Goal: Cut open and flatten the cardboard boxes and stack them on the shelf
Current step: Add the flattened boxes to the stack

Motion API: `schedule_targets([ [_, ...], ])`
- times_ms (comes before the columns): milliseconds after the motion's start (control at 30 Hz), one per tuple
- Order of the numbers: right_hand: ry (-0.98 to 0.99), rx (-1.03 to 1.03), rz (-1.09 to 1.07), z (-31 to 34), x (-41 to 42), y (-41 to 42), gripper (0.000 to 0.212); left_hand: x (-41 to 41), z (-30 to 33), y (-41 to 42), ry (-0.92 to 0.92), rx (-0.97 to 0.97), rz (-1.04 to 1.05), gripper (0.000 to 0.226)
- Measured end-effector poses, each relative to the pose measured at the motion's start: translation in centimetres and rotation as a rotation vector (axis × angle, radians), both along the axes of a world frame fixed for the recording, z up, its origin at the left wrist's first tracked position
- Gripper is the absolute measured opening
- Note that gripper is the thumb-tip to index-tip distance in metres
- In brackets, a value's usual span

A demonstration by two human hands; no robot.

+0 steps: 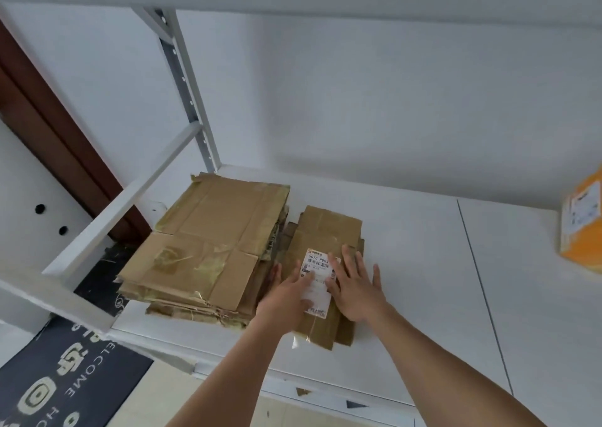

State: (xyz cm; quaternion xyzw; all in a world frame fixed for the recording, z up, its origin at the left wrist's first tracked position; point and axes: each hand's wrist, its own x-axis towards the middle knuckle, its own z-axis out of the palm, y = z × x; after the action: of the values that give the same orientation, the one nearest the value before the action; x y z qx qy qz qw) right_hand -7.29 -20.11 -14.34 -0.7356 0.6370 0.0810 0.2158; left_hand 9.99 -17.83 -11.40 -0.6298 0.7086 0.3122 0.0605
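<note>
Both hands, left hand (290, 291) and right hand (353, 288), lie with fingers straight, gripping nothing, pressing the flattened box (325, 231). Imo push evenly and square it beside the bigger stack (208, 244) left of the fingers.

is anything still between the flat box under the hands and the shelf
Nothing visible. The small flattened box already lies on the shelf beside the bigger stack, both hands pressing flat on it.

Right of the grip, the orange box (583, 221) is cut off by the frame edge — its label print blurred; both hands hide part of the shipping label (317, 265).
</note>
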Motion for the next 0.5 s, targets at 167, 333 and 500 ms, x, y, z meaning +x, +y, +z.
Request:
schedule_targets([
  [167, -0.008, 0.051, 0.012, 0.8, 0.0, -0.9, 0.06, -1.8, 1.6, -0.3, -0.179, -0.042, 0.026, 0.073],
  [333, -0.019, -0.092, -0.118, 3.3, -5.4, 1.6, 0.06, -4.0, 4.6, -0.7, -0.255, -0.168, 0.035, 0.071],
  [500, 0.044, -0.304, -0.384, 7.0, -16.0, 5.1, 0.062, -11.2, 7.8, -1.9, -0.076, -0.326, -0.014, 0.055],
])
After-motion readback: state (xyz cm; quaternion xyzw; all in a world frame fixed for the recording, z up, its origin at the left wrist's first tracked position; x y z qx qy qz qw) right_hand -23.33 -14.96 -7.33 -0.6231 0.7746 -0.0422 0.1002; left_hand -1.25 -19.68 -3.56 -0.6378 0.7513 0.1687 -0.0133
